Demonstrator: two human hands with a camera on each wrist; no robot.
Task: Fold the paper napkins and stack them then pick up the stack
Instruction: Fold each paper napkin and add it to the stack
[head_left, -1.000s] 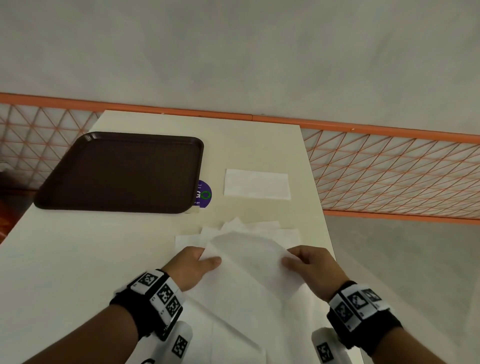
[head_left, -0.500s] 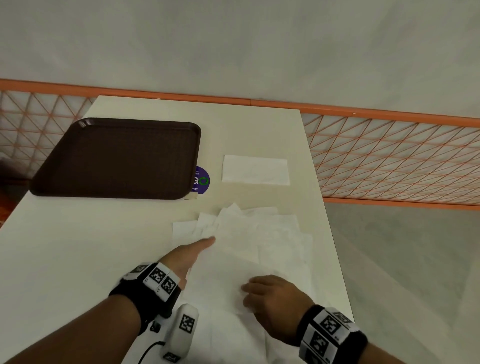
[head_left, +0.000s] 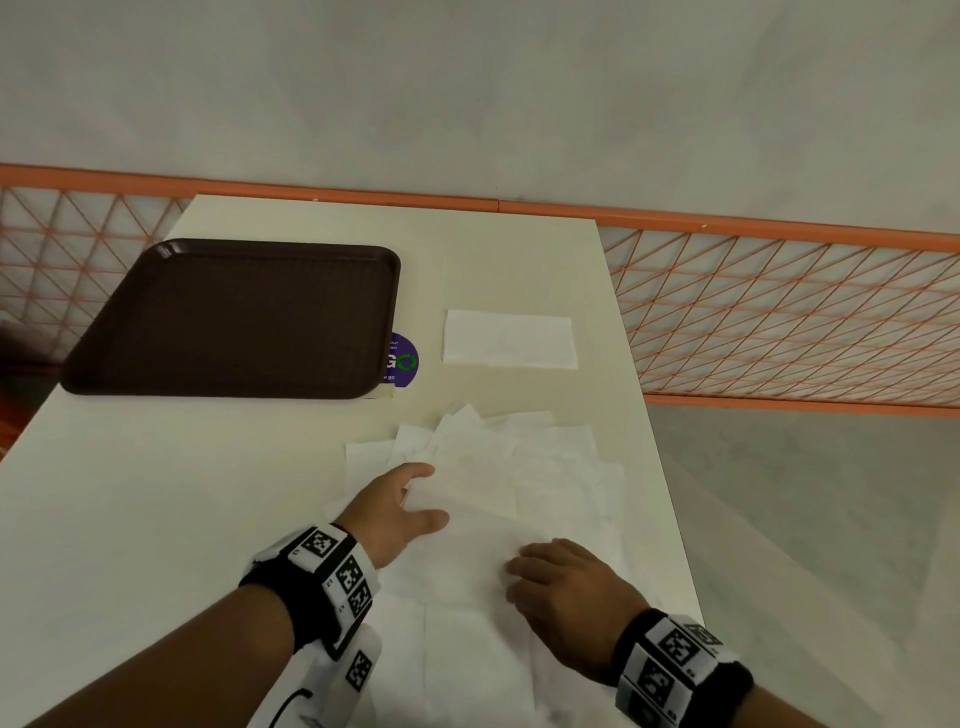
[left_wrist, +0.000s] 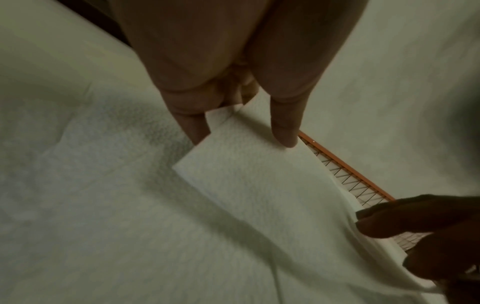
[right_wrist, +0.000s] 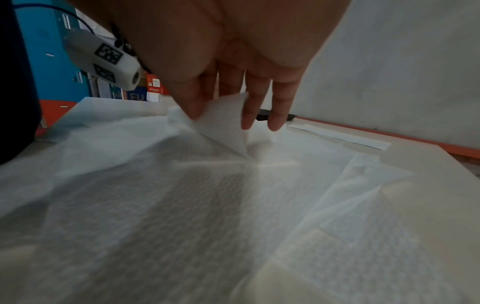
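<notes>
While the left hand lies over the far left part of the top napkin, its thumb and forefinger pinch a corner of that sheet, as the left wrist view shows with the corner caught between the two fingertips. The right hand rests nearer the person on the same sheet; in the right wrist view its thumb and fingers nip a raised, pointed fold of the paper, the other fingers reaching down toward the sheet. Both hands thus have hold of the top napkin, which lies partly lifted on a loose spread of unfolded napkins at the near right part of the cream table. One folded napkin lies flat farther back, well apart from the spread. To its left sits a dark brown tray, with a purple round sticker showing at the tray's right edge. An orange mesh railing runs behind the table.
</notes>
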